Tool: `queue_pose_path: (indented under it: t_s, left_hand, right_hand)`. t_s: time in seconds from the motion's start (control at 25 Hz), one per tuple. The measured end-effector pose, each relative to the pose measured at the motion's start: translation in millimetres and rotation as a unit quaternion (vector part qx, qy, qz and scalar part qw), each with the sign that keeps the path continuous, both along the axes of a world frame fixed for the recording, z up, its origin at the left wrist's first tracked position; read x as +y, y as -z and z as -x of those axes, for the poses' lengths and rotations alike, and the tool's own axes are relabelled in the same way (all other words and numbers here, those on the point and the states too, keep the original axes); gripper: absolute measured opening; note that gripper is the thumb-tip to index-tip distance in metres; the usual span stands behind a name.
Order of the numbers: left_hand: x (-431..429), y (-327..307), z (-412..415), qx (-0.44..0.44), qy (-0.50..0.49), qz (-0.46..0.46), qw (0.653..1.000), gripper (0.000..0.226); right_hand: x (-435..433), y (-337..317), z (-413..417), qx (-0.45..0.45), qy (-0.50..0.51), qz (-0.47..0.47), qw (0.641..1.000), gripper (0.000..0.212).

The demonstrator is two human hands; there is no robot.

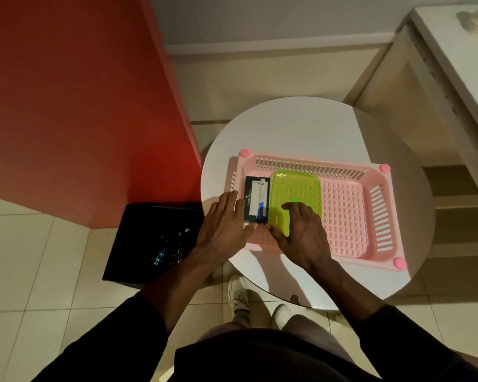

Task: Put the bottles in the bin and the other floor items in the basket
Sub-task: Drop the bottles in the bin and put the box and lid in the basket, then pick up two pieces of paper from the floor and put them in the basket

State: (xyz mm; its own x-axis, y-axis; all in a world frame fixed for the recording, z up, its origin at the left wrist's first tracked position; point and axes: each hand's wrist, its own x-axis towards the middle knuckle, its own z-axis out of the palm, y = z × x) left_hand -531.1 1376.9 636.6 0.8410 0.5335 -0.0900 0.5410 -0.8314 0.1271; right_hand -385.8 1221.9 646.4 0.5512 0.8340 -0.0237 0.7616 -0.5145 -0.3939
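Note:
A pink slotted basket (370, 210) lies on a round white table (287, 128). Inside it, at the left end, a dark pencil box (255, 199) lies flat beside a translucent green tray (297, 188). My left hand (221, 224) rests against the left and near edges of the pencil box, thumb at its near corner. My right hand (301, 232) lies on the near part of the green tray, fingers spread on it. A black bin (138, 244) stands on the floor left of the table, with clear bottles (166, 253) inside.
A red wall panel (80, 106) rises behind the bin. Beige stairs (453, 216) and a white ledge (458, 51) are on the right. My white shoes (239, 295) stand on the pale tiled floor under the table's near edge.

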Motion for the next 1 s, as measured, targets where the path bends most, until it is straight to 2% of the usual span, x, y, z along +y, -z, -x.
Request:
queue_pose_path:
  t_s: [0.24,0.4,0.68,0.84,1.0]
  left_hand:
    - [-46.0,11.4,48.0,-0.009,-0.075,-0.033,0.997,0.076]
    - [-108.2,20.4,84.3,0.003,-0.134,-0.010,0.991,0.080]
    - [-226.0,45.8,181.4,0.026,-0.235,0.079,0.969,0.084]
    - [-273.3,66.7,235.1,0.102,-0.311,0.105,0.939,0.097]
    - [-307.9,77.0,272.3,0.134,-0.351,0.115,0.920,0.102]
  right_hand:
    - [-28.9,-3.3,37.8,-0.030,-0.121,-0.072,0.990,0.051]
    - [-71.6,11.2,72.6,-0.032,-0.221,-0.038,0.974,0.056]
    - [-135.3,42.6,113.9,0.024,-0.289,0.050,0.956,0.064]
    - [-151.4,60.3,137.4,0.018,-0.353,0.124,0.927,0.066]
    - [-155.3,74.3,166.2,0.028,-0.380,0.144,0.913,0.065]
